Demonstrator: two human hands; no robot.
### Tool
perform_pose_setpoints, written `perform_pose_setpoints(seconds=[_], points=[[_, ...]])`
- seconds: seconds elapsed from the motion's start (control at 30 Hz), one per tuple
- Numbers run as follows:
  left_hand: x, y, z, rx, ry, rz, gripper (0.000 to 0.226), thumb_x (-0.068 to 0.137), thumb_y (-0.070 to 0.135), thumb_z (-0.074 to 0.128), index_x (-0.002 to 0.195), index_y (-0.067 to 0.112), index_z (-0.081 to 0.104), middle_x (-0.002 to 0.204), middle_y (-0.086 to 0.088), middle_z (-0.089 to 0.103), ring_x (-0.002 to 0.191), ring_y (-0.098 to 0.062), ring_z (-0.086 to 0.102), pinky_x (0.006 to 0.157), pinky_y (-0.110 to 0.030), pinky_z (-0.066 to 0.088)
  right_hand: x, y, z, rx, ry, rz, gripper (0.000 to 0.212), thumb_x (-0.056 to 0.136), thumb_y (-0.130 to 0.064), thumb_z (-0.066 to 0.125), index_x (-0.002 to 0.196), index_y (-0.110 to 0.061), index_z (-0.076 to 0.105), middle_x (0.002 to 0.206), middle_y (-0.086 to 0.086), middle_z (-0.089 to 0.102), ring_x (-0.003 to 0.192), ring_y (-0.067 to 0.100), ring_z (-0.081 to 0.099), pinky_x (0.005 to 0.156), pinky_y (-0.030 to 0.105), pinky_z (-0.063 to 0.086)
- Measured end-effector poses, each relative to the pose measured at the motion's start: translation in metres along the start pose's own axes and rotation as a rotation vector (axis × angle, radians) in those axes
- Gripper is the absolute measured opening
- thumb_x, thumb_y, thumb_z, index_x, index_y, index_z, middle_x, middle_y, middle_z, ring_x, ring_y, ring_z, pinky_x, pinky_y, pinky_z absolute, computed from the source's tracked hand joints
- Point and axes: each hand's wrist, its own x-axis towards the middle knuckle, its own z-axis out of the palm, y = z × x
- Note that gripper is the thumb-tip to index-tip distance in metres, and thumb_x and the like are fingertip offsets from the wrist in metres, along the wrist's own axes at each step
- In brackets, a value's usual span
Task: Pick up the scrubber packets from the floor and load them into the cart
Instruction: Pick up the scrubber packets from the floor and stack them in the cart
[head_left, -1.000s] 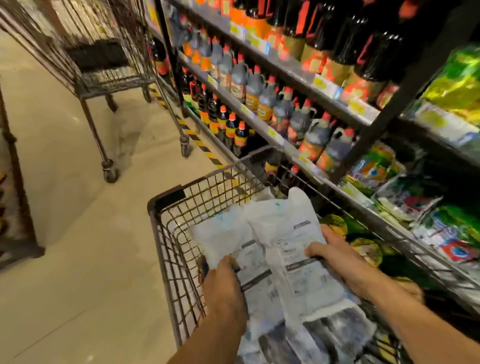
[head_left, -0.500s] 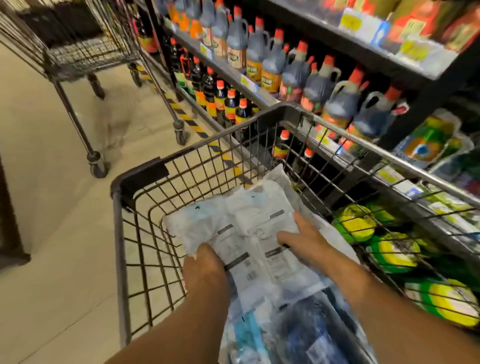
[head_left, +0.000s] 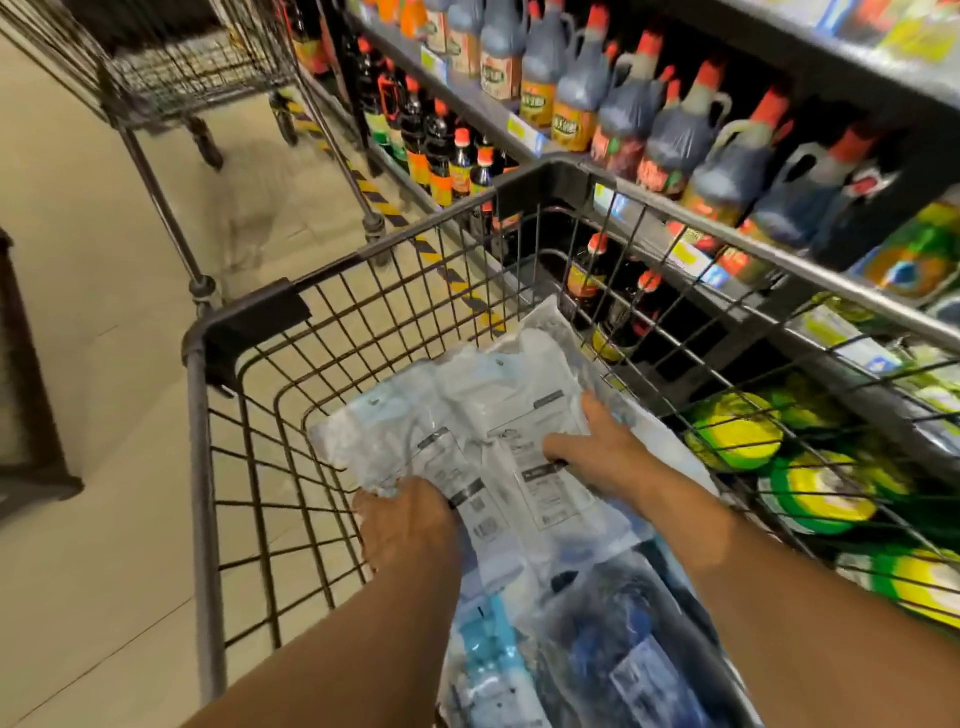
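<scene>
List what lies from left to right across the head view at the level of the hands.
Floor → cart wall → left hand → packets → right hand → green and yellow packs.

Cart (head_left: 205, 447): open at the top, so my arms reached in from above; wire walls closed off front, left and right. Basket floor: covered by scrubber packets (head_left: 467, 415) (bare mesh only at front left). Right: shelving (head_left: 649, 197) just beside. Left: open floor (head_left: 93, 312). Ahead: second cart (head_left: 171, 78).
</scene>
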Motion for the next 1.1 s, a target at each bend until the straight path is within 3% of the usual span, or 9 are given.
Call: perform_pose_setpoints(seconds=[0.13, 0.23, 0.37, 0.53, 0.63, 0.73, 0.87, 0.97, 1.1], points=[[0.002, -0.005, 0.001, 0.182, -0.021, 0.008, 0.051, 0.098, 0.025, 0.051, 0.146, 0.015, 0.037, 0.134, -0.023, 0.056, 0.118, -0.045, 0.056, 0.104, -0.055, 0.046, -0.002, -0.004, 0.005, -0.113, 0.044, -0.01, 0.068, 0.095, -0.026, 0.065, 0.155, -0.03, 0.032, 0.102, -0.011, 0.057, 0.078, 0.005, 0.052, 0.058, 0.019, 0.05], [-0.009, -0.01, -0.003, 0.452, -0.08, 0.16, 0.047, 0.102, 0.022, 0.052, 0.147, 0.006, 0.048, 0.152, -0.029, 0.039, 0.133, -0.043, 0.048, 0.109, -0.049, 0.043, -0.01, -0.011, 0.012, -0.246, 0.14, -0.062, 0.053, 0.085, -0.033, 0.069, 0.133, -0.03, 0.047, 0.126, 0.002, 0.06, 0.106, 0.026, 0.06, 0.084, 0.04, 0.054], [-0.033, 0.003, -0.021, 0.739, -0.155, 0.251, 0.049, 0.098, 0.025, 0.062, 0.144, 0.011, 0.05, 0.154, -0.03, 0.032, 0.141, -0.045, 0.037, 0.117, -0.051, 0.038, -0.028, -0.014, 0.015, -0.455, 0.243, -0.144, 0.081, 0.09, -0.043, 0.068, 0.159, -0.027, 0.028, 0.162, 0.005, 0.035, 0.147, 0.033, 0.035, 0.115, 0.052, 0.04], [-0.064, 0.006, -0.045, 0.525, -0.314, 0.258, 0.041, 0.099, 0.015, 0.048, 0.136, -0.002, 0.053, 0.14, -0.025, 0.053, 0.129, -0.042, 0.054, 0.097, -0.039, 0.045, -0.086, -0.011, 0.014, -0.353, 0.308, -0.162, 0.046, 0.095, -0.028, 0.063, 0.14, -0.026, 0.052, 0.144, 0.007, 0.052, 0.124, 0.029, 0.055, 0.101, 0.043, 0.05], [-0.11, 0.021, -0.07, 0.143, -0.437, 0.116, 0.078, 0.079, 0.036, 0.062, 0.15, 0.008, 0.043, 0.144, -0.015, 0.054, 0.125, -0.04, 0.057, 0.107, -0.047, 0.05, -0.147, -0.016, 0.009, -0.306, 0.26, -0.143, 0.036, 0.098, -0.03, 0.064, 0.133, -0.025, 0.059, 0.134, 0.005, 0.06, 0.105, 0.025, 0.06, 0.087, 0.031, 0.052], [-0.172, 0.036, -0.126, 0.16, -0.615, 0.369, 0.075, 0.092, 0.038, 0.064, 0.158, 0.021, 0.031, 0.154, -0.008, 0.048, 0.133, -0.035, 0.053, 0.107, -0.051, 0.048, -0.221, -0.029, 0.009, -0.168, 0.213, -0.123, 0.027, 0.101, -0.031, 0.063, 0.127, -0.024, 0.061, 0.121, -0.003, 0.064, 0.089, 0.013, 0.06, 0.061, 0.012, 0.043], [-0.222, 0.04, -0.199, 0.24, -0.723, 0.589, 0.054, 0.102, 0.034, 0.06, 0.152, 0.027, 0.041, 0.149, 0.001, 0.05, 0.125, -0.023, 0.054, 0.09, -0.042, 0.049, -0.322, -0.043, 0.008, -0.036, 0.209, -0.147, 0.027, 0.101, -0.038, 0.064, 0.125, -0.027, 0.065, 0.11, -0.011, 0.062, 0.101, 0.012, 0.064, 0.076, 0.023, 0.047], [-0.245, 0.019, -0.252, 0.239, -0.817, 0.729, 0.045, 0.096, 0.041, 0.062, 0.139, 0.032, 0.052, 0.14, 0.008, 0.056, 0.127, -0.015, 0.056, 0.095, -0.039, 0.05, -0.393, -0.041, 0.006, 0.056, 0.288, -0.203, 0.005, 0.097, -0.035, 0.07, 0.098, -0.039, 0.067, 0.096, -0.018, 0.068, 0.089, -0.002, 0.064, 0.079, 0.024, 0.048], [-0.269, -0.017, -0.326, 0.267, -0.846, 0.804, 0.029, 0.097, 0.038, 0.064, 0.125, 0.039, 0.062, 0.129, 0.014, 0.065, 0.125, -0.011, 0.06, 0.099, -0.039, 0.051, -0.485, -0.04, -0.001, 0.208, 0.25, -0.261, 0.011, 0.093, -0.03, 0.073, 0.089, -0.04, 0.071, 0.091, -0.014, 0.074, 0.09, 0.005, 0.07, 0.084, 0.028, 0.055]])
